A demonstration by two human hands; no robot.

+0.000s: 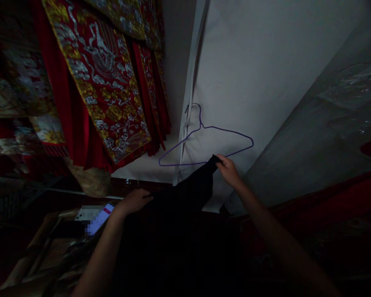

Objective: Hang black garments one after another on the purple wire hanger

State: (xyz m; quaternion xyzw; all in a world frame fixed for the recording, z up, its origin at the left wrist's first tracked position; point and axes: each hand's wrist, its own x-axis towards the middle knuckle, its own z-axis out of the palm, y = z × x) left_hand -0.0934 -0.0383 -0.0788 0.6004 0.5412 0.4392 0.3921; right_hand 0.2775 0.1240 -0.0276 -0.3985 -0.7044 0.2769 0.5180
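Observation:
A black garment [188, 194] is stretched between my two hands, too dark for me to tell its kind. My right hand [228, 169] pinches its upper edge, just in front of the bottom bar of a purple wire hanger [201, 124]. Lower and to the left, my left hand [135, 200] has its fingers closed on another part of the cloth. The hanger hangs against the pale wall, its hook at a light vertical strip [190, 82]. Whether the cloth passes through the hanger cannot be made out.
Red costumes with gold and silver embroidery [107, 78] hang at the left. A lit phone [101, 218] lies on a wooden chair [43, 235] at lower left. Translucent plastic sheeting [327, 111] covers something on the right, above red cloth [343, 198].

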